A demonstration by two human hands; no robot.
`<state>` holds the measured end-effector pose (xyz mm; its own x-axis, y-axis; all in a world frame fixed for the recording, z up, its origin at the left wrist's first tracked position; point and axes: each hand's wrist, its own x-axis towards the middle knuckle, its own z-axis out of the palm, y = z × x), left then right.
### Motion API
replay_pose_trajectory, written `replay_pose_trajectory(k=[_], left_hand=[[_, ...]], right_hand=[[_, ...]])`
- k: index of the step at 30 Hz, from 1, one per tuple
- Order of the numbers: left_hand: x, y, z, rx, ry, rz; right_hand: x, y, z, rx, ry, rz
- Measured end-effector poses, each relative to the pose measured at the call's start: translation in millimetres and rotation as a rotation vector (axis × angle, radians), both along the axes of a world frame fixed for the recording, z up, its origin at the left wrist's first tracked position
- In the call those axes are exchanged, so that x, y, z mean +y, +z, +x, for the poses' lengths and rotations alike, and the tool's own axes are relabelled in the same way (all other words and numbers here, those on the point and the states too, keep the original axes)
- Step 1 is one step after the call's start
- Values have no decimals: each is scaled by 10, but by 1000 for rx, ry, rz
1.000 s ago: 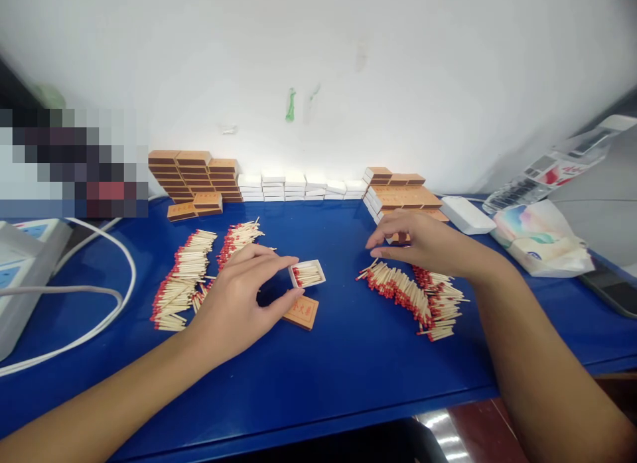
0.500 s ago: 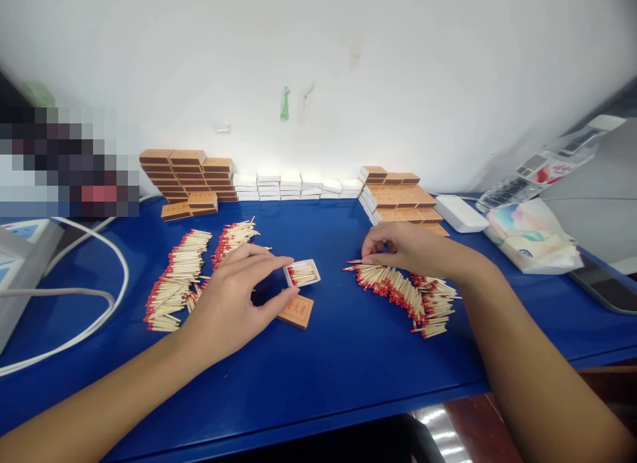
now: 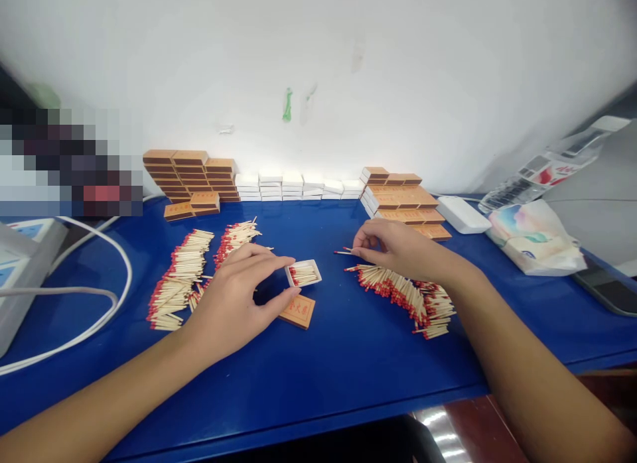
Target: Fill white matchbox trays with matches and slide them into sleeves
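My left hand (image 3: 236,297) holds a small white matchbox tray (image 3: 319,274) at its left end, between thumb and forefinger. Red-tipped matches lie inside the tray. Just below it an orange matchbox cover (image 3: 301,312) rests flat on the table, partly behind my thumb. My right hand (image 3: 385,244) pinches a couple of matches (image 3: 343,252), their red heads pointing left. Beneath and right of that hand spreads a curved pile of loose matches (image 3: 391,285). Two more piles lie on the left, one match pile (image 3: 182,274) in full view and another (image 3: 236,237) partly covered by my left hand.
Orange matchboxes (image 3: 189,174) are stacked at the back left, more matchboxes (image 3: 405,198) at the back right. White trays (image 3: 292,184) line the wall between. A tissue pack (image 3: 535,241) and a white box (image 3: 462,214) stand right; white cables (image 3: 130,270) loop left.
My right hand has lifted off the right match pile and moved slightly left and up with matches between its fingertips. The left hand and the tray stay in place.
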<state>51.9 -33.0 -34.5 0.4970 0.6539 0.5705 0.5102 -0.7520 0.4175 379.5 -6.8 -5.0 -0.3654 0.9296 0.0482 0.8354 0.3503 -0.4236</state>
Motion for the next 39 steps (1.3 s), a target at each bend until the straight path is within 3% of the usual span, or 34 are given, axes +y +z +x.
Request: replay_pose_trajectory(k=[17, 32, 39], left_hand=[[-7, -1, -1, -11, 1, 4], [-14, -1, 8, 6, -3, -14], [16, -5, 6, 17, -6, 12]], right_hand=[[-22, -47, -155, 13, 34, 113], [-15, -35, -88, -10, 57, -8], [-99, -8, -233, 108, 96, 87]])
